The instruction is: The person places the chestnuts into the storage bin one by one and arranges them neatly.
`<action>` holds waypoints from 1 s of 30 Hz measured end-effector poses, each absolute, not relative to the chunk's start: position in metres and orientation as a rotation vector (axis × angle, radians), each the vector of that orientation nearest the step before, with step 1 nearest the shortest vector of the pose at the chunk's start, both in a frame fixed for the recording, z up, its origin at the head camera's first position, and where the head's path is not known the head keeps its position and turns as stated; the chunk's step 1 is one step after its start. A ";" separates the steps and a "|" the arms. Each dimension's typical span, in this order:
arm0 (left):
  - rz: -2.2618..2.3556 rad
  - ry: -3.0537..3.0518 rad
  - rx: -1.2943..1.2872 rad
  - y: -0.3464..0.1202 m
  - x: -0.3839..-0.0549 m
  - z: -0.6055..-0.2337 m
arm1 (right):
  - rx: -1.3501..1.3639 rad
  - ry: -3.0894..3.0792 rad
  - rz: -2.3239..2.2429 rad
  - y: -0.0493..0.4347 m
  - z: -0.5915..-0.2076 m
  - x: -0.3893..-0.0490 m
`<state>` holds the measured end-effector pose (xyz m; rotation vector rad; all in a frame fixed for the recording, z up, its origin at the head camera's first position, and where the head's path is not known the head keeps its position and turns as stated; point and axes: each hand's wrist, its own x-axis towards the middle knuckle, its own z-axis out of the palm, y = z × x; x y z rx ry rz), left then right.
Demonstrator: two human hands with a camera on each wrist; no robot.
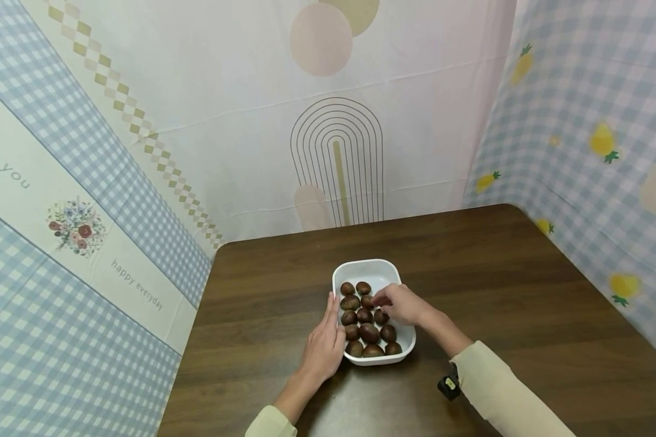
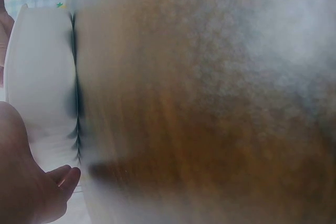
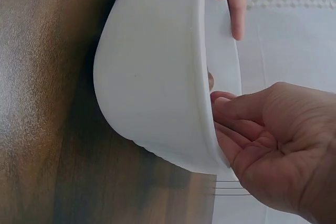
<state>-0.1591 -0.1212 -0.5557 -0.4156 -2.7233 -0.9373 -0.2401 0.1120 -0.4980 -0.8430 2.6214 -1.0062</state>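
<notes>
Glossy brown chestnuts (image 1: pixel 369 332) lie in rows inside a white rectangular dish (image 1: pixel 379 362). Along the dish's left side, my left hand (image 1: pixel 325 346) rests with fairly straight fingers against the wall and rim. My right hand (image 1: pixel 406 304) reaches over the right rim, its fingertips bent down to a chestnut (image 1: pixel 367 301) in the second row from the far end. In the right wrist view, thumb and fingers of the right hand (image 3: pixel 268 145) come together behind the rim, which hides much of what they pinch; a bit of a chestnut (image 3: pixel 211 81) shows beside them.
The dish stands on a dark brown wooden table (image 1: pixel 262 285). A pale printed cloth (image 1: pixel 240 164) hangs behind it, and checked blue cloths hang at both sides. A small black device (image 1: pixel 449 385) sits at the right cuff.
</notes>
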 end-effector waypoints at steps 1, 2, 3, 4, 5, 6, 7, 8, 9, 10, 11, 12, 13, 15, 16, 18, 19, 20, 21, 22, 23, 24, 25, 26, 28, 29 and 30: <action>-0.940 -2.722 -0.415 -0.121 -0.159 -0.556 | -0.855 2.621 -1.029 0.113 -0.498 -0.240; -0.942 -2.721 -0.414 -0.121 -0.159 -0.556 | -0.855 2.617 -1.055 0.114 -0.498 -0.240; -0.942 -2.720 -0.413 -0.121 -0.160 -0.556 | -0.854 2.613 -1.078 0.114 -0.498 -0.240; -0.944 -2.718 -0.413 -0.121 -0.160 -0.555 | -0.854 2.606 -1.101 0.115 -0.497 -0.240; -0.947 -2.717 -0.411 -0.121 -0.160 -0.555 | -0.854 2.598 -1.119 0.115 -0.497 -0.240; -0.949 -2.718 -0.408 -0.121 -0.160 -0.555 | -0.843 2.587 -1.140 0.115 -0.498 -0.240; -0.952 -2.719 -0.407 -0.121 -0.160 -0.555 | -0.836 2.575 -1.162 0.115 -0.498 -0.240; -0.953 -2.720 -0.405 -0.122 -0.160 -0.555 | -0.821 2.554 -1.192 0.115 -0.498 -0.241; -0.952 -2.722 -0.404 -0.122 -0.160 -0.555 | -0.816 2.533 -1.222 0.115 -0.499 -0.241; -0.954 -2.724 -0.403 -0.122 -0.160 -0.555 | -0.811 2.512 -1.253 0.115 -0.500 -0.241; -0.953 -2.727 -0.401 -0.122 -0.160 -0.556 | -0.805 2.492 -1.286 0.115 -0.501 -0.241; -0.951 -2.728 -0.402 -0.122 -0.160 -0.556 | -0.795 2.469 -1.323 0.115 -0.502 -0.241; -0.949 -2.728 -0.403 -0.122 -0.160 -0.556 | -0.782 2.442 -1.364 0.115 -0.503 -0.241; -0.946 -2.729 -0.404 -0.123 -0.160 -0.557 | -0.761 2.402 -1.432 0.116 -0.504 -0.240; -0.946 -2.730 -0.404 -0.123 -0.160 -0.557 | -0.747 2.393 -1.457 0.116 -0.505 -0.240; -0.948 -2.729 -0.405 -0.123 -0.160 -0.557 | -0.720 2.384 -1.493 0.117 -0.505 -0.239; -0.953 -2.731 -0.403 -0.123 -0.160 -0.557 | -0.712 2.382 -1.510 0.117 -0.505 -0.238; -0.956 -2.732 -0.401 -0.123 -0.160 -0.557 | -0.705 2.387 -1.520 0.119 -0.505 -0.238; -0.958 -2.734 -0.400 -0.123 -0.160 -0.557 | -0.701 2.390 -1.531 0.119 -0.505 -0.237; -0.957 -2.737 -0.400 -0.124 -0.161 -0.557 | -0.692 2.401 -1.538 0.121 -0.505 -0.237; -0.957 -2.739 -0.398 -0.124 -0.161 -0.557 | -0.689 2.404 -1.550 0.122 -0.505 -0.236; -0.960 -2.741 -0.397 -0.124 -0.161 -0.557 | -0.688 2.410 -1.560 0.124 -0.505 -0.236; -0.959 -2.744 -0.395 -0.125 -0.161 -0.557 | -0.695 2.409 -1.575 0.126 -0.505 -0.235; -0.957 -2.745 -0.396 -0.125 -0.161 -0.557 | -0.697 2.415 -1.586 0.127 -0.505 -0.234; -0.956 -2.748 -0.396 -0.126 -0.161 -0.557 | -0.696 2.425 -1.615 0.131 -0.505 -0.232; -0.958 -2.751 -0.397 -0.126 -0.161 -0.557 | -0.699 2.431 -1.627 0.133 -0.505 -0.231; -0.963 -2.754 -0.400 -0.127 -0.161 -0.557 | -0.692 2.444 -1.638 0.134 -0.505 -0.229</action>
